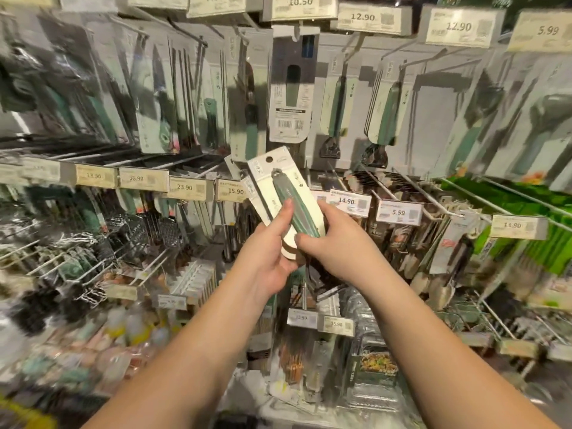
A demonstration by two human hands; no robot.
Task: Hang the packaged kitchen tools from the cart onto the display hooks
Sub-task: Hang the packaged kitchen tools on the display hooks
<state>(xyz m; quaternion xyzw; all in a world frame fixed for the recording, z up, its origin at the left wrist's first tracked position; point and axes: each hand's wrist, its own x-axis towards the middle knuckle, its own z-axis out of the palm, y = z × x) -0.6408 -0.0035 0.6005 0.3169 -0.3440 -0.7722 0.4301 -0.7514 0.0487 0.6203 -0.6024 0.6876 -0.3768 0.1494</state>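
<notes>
- head view, item one: we hold a small stack of packaged kitchen tools (286, 193), cream cards with a green handle on the front one, tilted with the tops leaning left, in front of the middle row of the display.
- left hand (267, 252): fingers curled under the lower part of the stack, thumb laid up along the front card; it has the stack in a firm grip.
- right hand (332, 239): fingers wrapped over the lower right edge of the cards, thumb pressing near the base of the green handle; it grips the same stack.
- hang hole (268, 159): a round punch at the top of the front card, free of any hook for now.
- display hooks (383, 188): wire pegs run out toward us, each ending in a price tag (350, 202); which peg is meant for this stack we cannot tell.
- cart: not in view.
- handling note, our judgement: square the cards so the holes line up, turn the stack upright, then feed the holes over the peg tip, past its price tag.
- handling note: keep one hand low as support while the other guides the top edge.
- risk: cards fanned apart may leave a back one missing the peg.
</notes>
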